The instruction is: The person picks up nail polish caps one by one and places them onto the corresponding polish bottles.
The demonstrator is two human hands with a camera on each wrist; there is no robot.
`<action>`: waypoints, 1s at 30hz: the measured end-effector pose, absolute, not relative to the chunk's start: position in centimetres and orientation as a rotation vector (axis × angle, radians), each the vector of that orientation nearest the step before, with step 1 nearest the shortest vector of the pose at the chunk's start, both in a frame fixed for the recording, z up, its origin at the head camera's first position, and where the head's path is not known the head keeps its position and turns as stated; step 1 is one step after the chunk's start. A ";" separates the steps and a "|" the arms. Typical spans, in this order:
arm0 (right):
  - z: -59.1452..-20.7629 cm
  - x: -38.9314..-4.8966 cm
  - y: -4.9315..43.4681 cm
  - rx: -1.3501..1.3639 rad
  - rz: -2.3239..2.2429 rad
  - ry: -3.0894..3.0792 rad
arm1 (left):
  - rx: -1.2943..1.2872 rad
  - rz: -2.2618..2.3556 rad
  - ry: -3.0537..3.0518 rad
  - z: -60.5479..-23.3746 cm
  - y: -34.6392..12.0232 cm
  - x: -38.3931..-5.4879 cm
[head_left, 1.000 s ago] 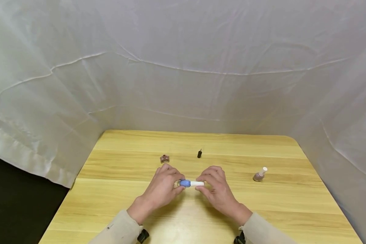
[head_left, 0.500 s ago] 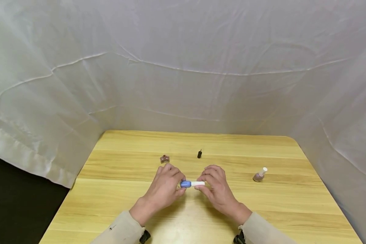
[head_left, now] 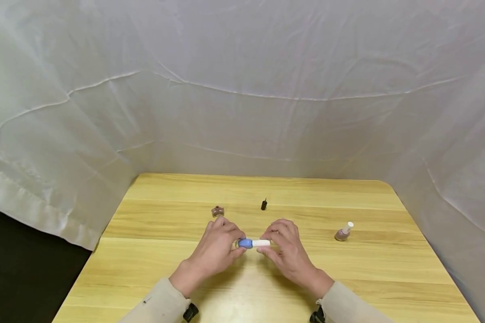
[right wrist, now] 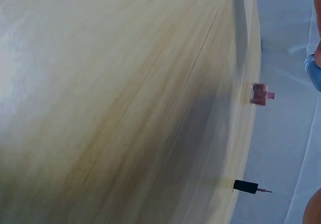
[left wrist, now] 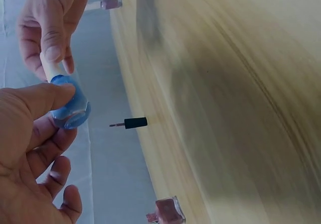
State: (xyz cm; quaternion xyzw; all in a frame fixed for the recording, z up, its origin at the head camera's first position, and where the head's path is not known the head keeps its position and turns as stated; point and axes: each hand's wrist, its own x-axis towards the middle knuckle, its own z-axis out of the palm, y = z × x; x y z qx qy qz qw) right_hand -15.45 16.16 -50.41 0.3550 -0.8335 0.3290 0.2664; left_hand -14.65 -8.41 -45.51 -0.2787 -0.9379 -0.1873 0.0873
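A blue nail polish bottle (head_left: pixel 245 243) with a white cap (head_left: pixel 261 243) lies sideways between both hands, above the table. My left hand (head_left: pixel 216 246) pinches the glass body between thumb and fingers. The white cap is gripped by the thumb and fingers of my right hand (head_left: pixel 284 246). In the left wrist view the cap (left wrist: pixel 50 67) sits against the neck of the blue bottle (left wrist: pixel 75 103). Only a sliver of the blue bottle (right wrist: pixel 314 73) shows at the right wrist view's edge.
Beyond the left hand stands an uncapped mauve polish bottle (head_left: pixel 218 211). A black brush cap (head_left: pixel 264 205) stands brush-up near the table's middle. To the right is a lilac bottle with a white cap (head_left: pixel 342 233). Pale cloth (head_left: pixel 242 125) hangs behind the wooden table (head_left: pixel 388 269).
Both hands keep their hold on the blue bottle and its cap, with only very slight shifts. The other things on the table stay where they were.
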 end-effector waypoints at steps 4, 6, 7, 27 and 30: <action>-50.2 -15.3 16.2 0.963 0.940 -2.218 | -0.836 -0.619 -2.815 -45.3 -8.5 -14.6; -50.2 -15.3 16.2 0.967 0.944 -2.205 | -0.841 -0.616 -2.817 -45.2 -8.5 -14.6; -50.2 -15.3 16.2 0.968 0.941 -2.201 | -0.843 -0.611 -2.817 -45.2 -8.5 -14.6; -50.3 -15.1 16.2 0.894 1.018 -2.261 | -0.808 -0.505 -2.765 -45.2 -8.0 -14.6; -50.2 -15.1 16.3 0.900 1.029 -2.252 | -0.804 -0.525 -2.772 -45.1 -7.9 -14.6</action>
